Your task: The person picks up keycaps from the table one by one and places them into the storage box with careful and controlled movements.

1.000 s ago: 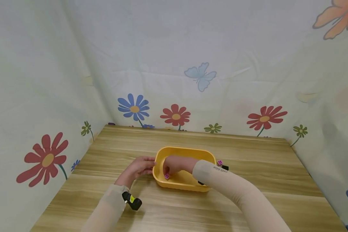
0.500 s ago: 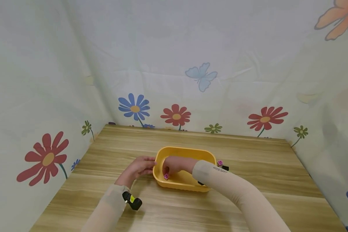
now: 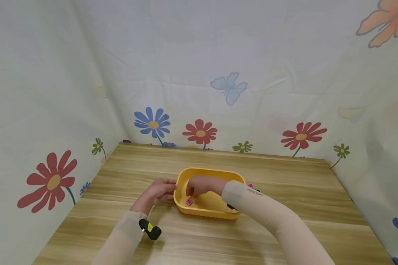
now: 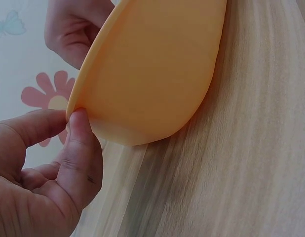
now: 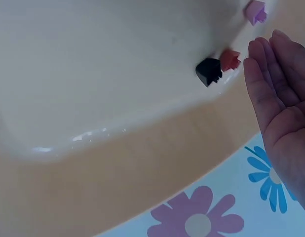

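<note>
Left fingers [image 4: 82, 140] in a pinch on tub rim [image 4: 92, 58], right fingers [image 5: 261, 94] together, red block [image 5: 232, 59] partly hidden

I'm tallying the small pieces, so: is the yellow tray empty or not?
Not empty: the right wrist view shows a black piece, a red piece and a pinkish-purple piece inside the yellow tray.

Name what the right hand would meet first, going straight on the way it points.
Probably the pink piece ahead of the right hand, or the floor of the yellow tub; depth is unclear.
</note>
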